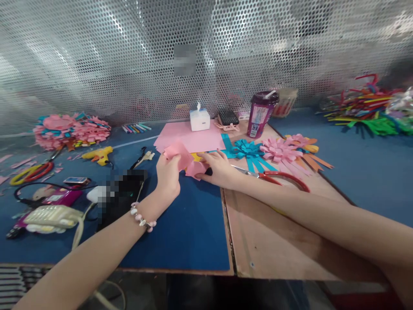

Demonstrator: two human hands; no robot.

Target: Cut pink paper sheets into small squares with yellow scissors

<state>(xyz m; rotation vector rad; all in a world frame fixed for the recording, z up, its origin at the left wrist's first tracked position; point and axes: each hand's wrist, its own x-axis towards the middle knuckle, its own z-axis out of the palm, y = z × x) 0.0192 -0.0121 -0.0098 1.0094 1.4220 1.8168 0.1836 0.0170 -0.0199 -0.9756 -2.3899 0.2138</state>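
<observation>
My left hand, with a beaded bracelet at the wrist, pinches a piece of pink paper between thumb and fingers. Close on its right, my right hand is closed on the lower right part of the pink paper, with a small black item showing at its fingers. A bit of yellow paper shows between the hands. Behind them lie pink sheets with a white tissue box on top. Red-handled scissors lie by my right forearm.
Blue and pink paper flowers lie at the right, before a purple cup. On the left are a yellow glue gun, a phone-like dark object, cables and a pink flower pile. Coloured strips lie far right.
</observation>
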